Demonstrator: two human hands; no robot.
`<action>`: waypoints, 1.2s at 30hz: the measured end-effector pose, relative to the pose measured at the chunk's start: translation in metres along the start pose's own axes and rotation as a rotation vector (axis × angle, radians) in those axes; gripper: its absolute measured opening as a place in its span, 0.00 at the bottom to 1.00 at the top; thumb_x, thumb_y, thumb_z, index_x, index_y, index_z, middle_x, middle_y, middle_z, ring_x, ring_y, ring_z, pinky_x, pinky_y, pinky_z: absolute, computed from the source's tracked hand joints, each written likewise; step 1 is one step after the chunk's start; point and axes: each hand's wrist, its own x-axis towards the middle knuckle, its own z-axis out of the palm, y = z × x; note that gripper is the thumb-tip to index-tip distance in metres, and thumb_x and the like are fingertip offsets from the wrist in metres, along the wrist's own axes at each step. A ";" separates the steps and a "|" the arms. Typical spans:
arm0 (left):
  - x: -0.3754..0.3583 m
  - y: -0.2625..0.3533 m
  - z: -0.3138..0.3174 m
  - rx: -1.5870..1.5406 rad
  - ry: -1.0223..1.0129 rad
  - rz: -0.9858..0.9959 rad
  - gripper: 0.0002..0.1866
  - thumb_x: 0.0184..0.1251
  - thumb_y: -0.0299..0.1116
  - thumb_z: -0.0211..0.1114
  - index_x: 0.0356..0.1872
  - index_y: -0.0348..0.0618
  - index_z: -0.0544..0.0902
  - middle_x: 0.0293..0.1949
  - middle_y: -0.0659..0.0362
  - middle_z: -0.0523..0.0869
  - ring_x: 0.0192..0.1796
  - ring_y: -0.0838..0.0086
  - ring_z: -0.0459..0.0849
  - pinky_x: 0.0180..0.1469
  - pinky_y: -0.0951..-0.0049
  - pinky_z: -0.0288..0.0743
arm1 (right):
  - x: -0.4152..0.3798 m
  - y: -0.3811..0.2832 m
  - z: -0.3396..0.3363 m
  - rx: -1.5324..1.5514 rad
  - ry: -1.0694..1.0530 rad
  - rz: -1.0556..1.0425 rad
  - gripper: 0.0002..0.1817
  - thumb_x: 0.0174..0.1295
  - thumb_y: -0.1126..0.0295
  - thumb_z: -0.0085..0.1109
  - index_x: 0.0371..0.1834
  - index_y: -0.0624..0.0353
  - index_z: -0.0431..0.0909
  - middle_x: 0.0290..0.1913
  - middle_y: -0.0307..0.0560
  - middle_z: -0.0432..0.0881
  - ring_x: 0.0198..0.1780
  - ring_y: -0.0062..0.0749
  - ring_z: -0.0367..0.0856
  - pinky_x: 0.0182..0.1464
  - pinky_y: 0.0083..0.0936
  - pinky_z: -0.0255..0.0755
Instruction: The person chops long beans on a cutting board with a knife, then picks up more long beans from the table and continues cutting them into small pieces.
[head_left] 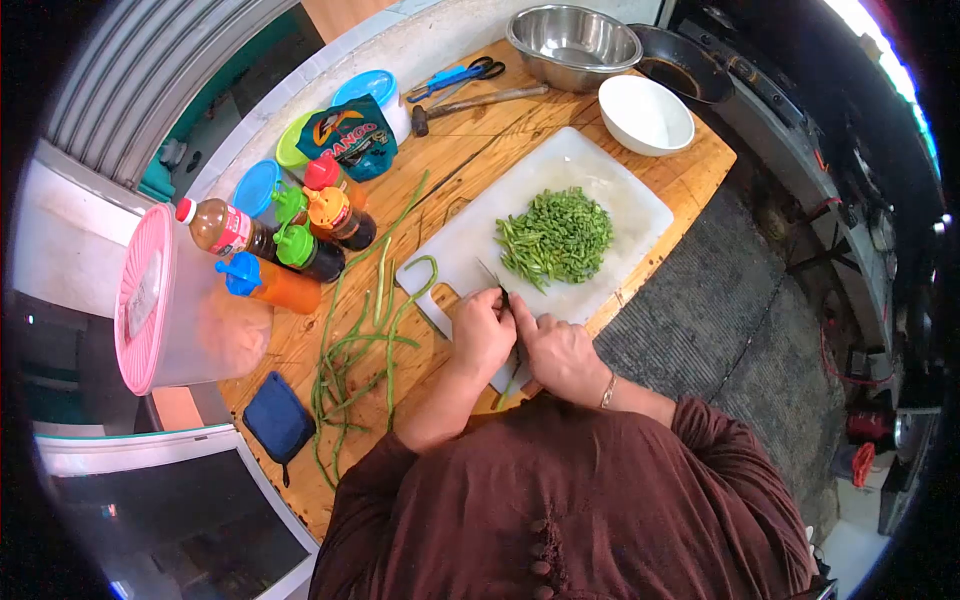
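Note:
My left hand (482,328) is closed in a pinch over the near part of the white cutting board (465,235). A long green bean (516,378) runs up between my hands to its fingers, which hide where they grip it. Against it, my right hand (560,352) is closed around a small knife (488,271), its blade pointing away to the left. A heap of chopped green beans (556,236) lies on the board just beyond my hands. Left of the board, several whole long beans (345,375) are strewn on the wooden table, one curling onto the board.
Sauce bottles (272,288), a pink-lidded tub (195,310) and a blue pot holder (279,415) stand or lie at left. Farther back are a hammer (480,104), scissors (465,75), a steel bowl (573,45) and a white bowl (646,115). A pan (680,65) sits behind.

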 end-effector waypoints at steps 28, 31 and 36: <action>-0.006 0.001 0.004 0.243 0.134 0.141 0.08 0.61 0.26 0.63 0.38 0.34 0.85 0.36 0.45 0.84 0.41 0.48 0.83 0.47 0.53 0.76 | -0.029 0.001 -0.003 0.034 0.039 0.028 0.39 0.59 0.70 0.56 0.78 0.56 0.60 0.31 0.49 0.81 0.27 0.42 0.84 0.31 0.38 0.79; -0.009 -0.001 0.005 0.243 0.098 0.113 0.09 0.62 0.27 0.63 0.39 0.34 0.84 0.38 0.45 0.84 0.42 0.48 0.83 0.48 0.52 0.76 | -0.019 -0.005 -0.005 0.003 0.019 0.015 0.38 0.60 0.71 0.54 0.77 0.61 0.59 0.32 0.51 0.81 0.29 0.43 0.85 0.32 0.39 0.79; -0.014 -0.002 0.001 0.253 0.081 0.059 0.09 0.61 0.27 0.63 0.39 0.34 0.85 0.39 0.46 0.85 0.43 0.49 0.84 0.48 0.53 0.77 | -0.003 -0.011 -0.006 0.027 -0.027 0.019 0.37 0.60 0.71 0.53 0.77 0.62 0.59 0.32 0.53 0.82 0.31 0.45 0.85 0.33 0.40 0.80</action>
